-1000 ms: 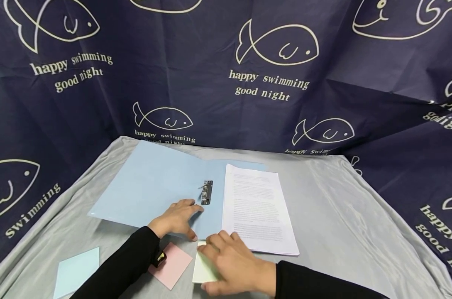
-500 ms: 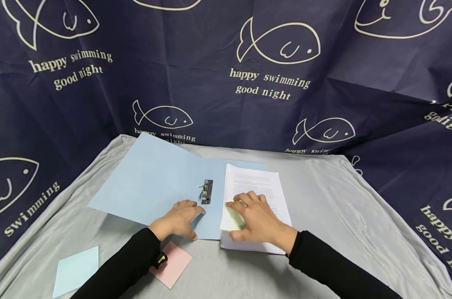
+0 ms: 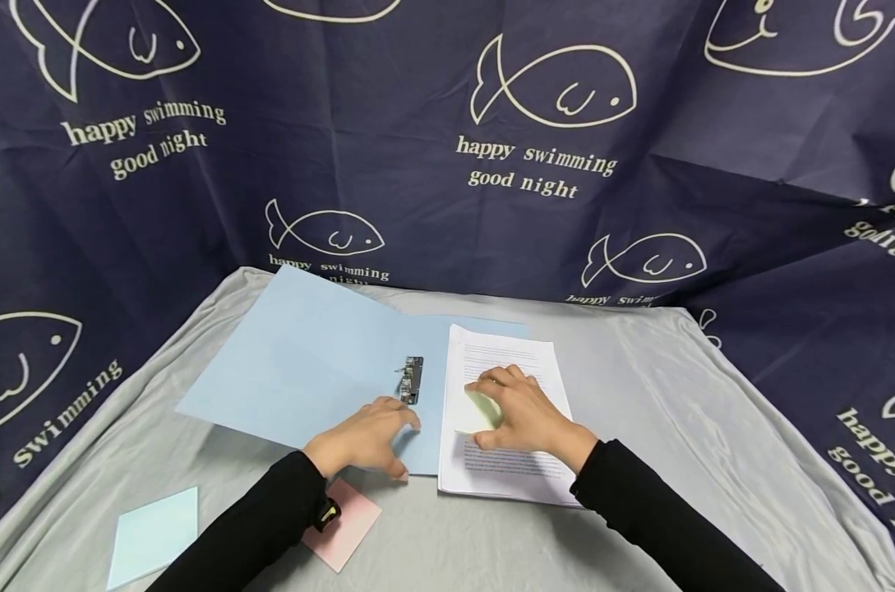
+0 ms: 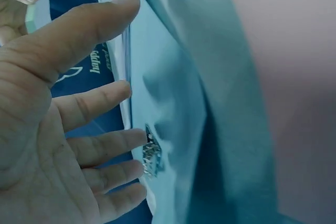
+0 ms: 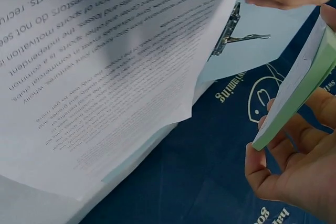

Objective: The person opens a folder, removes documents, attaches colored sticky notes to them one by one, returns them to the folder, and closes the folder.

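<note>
My right hand (image 3: 530, 418) grips a pale green pad of notes (image 3: 484, 413) by its edges, over the stack of printed sheets (image 3: 506, 477). In the right wrist view the pad's green side (image 5: 294, 106) shows tilted, with fingers and thumb bent round it. Spread fingers and thumb mark my left hand (image 3: 364, 437), which is over the lower edge of the open light-blue folder (image 3: 306, 353) and holds nothing. Just beyond its fingertips is the folder's metal clip (image 3: 411, 380). The left wrist view shows its palm (image 4: 58, 145) near the folder.
Partly under the left forearm lies a pink note pad (image 3: 351, 522). A light-blue note pad (image 3: 154, 530) is farther left on the grey cloth (image 3: 447, 551). A dark blue curtain (image 3: 388, 148) printed with fish stands behind the table.
My right hand has lifted the green note pad from the cloth in front of the folder and carried it forward over the printed sheets. The left hand has shifted slightly right.
</note>
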Demonstrator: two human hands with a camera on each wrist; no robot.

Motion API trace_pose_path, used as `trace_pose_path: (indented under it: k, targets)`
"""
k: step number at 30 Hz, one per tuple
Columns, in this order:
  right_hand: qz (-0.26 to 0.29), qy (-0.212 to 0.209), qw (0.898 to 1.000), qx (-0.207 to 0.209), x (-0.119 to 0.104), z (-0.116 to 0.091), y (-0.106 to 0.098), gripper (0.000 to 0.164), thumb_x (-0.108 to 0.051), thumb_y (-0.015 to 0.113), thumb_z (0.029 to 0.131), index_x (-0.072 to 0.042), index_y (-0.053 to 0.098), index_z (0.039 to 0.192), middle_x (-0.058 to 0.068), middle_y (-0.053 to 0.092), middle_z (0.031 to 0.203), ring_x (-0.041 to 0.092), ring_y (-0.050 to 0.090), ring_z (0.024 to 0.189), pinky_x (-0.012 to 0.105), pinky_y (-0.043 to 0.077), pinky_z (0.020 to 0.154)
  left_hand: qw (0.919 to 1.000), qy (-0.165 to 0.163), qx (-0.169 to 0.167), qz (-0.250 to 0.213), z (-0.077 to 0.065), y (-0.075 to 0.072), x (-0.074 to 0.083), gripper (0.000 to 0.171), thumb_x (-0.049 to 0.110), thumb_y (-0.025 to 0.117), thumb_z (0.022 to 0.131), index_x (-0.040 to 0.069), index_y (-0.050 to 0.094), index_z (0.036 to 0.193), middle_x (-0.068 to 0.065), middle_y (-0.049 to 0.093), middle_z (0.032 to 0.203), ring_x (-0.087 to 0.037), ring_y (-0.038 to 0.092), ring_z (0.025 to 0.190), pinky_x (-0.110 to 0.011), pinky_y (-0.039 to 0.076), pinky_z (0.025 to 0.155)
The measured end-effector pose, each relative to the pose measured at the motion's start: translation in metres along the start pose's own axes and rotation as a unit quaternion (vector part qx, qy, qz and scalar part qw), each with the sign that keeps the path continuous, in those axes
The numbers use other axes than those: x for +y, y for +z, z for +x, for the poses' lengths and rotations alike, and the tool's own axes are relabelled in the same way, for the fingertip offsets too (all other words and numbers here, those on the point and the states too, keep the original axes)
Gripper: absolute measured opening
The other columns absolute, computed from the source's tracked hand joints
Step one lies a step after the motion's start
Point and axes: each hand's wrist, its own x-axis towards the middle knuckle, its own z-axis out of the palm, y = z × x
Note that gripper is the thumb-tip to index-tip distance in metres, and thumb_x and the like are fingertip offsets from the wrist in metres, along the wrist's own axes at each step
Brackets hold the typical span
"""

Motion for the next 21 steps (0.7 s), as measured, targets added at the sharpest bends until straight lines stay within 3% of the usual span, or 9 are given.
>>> trace_pose_path:
  k: [4, 12, 16, 21]
  targets:
    - [0.000, 0.009, 1.000, -0.004, 0.000, 0.000, 0.001, 0.065, -0.038, 0.080, 0.062, -0.009, 0.063, 0.117, 0.007, 0.057, 0.114, 0.024, 0.047, 0.098, 0.039, 0.039, 0.069, 0.9995, 0.021, 0.024, -0.008, 0.005, -0.003, 0.005, 0.063, 0.028, 0.083, 0.062, 0.007, 0.058, 0.116, -0.012, 0.055, 0.122, -0.032, 0.046, 0.116, -0.046, 0.036, 0.094]
    - [0.040, 0.005, 0.999, 0.022, -0.006, 0.002, -0.009, 0.059, -0.035, 0.084, 0.059, -0.009, 0.061, 0.106, 0.007, 0.057, 0.116, 0.023, 0.048, 0.101, 0.040, 0.040, 0.073, 0.9871, 0.043, 0.104, -0.114, 0.020, -0.012, 0.018, 0.093, 0.045, 0.082, 0.064, 0.007, 0.039, 0.138, -0.009, 0.059, 0.115, -0.027, 0.054, 0.105, -0.042, 0.042, 0.086]
    - [0.061, 0.001, 0.998, 0.013, -0.009, 0.003, -0.012, 0.060, -0.034, 0.085, 0.058, -0.010, 0.060, 0.108, 0.008, 0.057, 0.117, 0.023, 0.047, 0.104, 0.043, 0.041, 0.077, 0.9807, 0.053, 0.115, -0.149, 0.027, -0.012, 0.021, 0.098, 0.046, 0.083, 0.063, 0.008, 0.037, 0.140, -0.007, 0.060, 0.114, -0.024, 0.055, 0.104, -0.041, 0.042, 0.085]
    - [0.078, -0.001, 0.997, -0.002, -0.010, 0.002, -0.012, 0.062, -0.036, 0.086, 0.058, -0.010, 0.060, 0.109, 0.005, 0.056, 0.117, 0.022, 0.046, 0.108, 0.044, 0.041, 0.078, 0.9767, 0.066, 0.104, -0.176, 0.029, -0.010, 0.021, 0.094, 0.038, 0.087, 0.060, 0.009, 0.042, 0.137, -0.003, 0.060, 0.112, -0.019, 0.052, 0.105, -0.041, 0.040, 0.087]
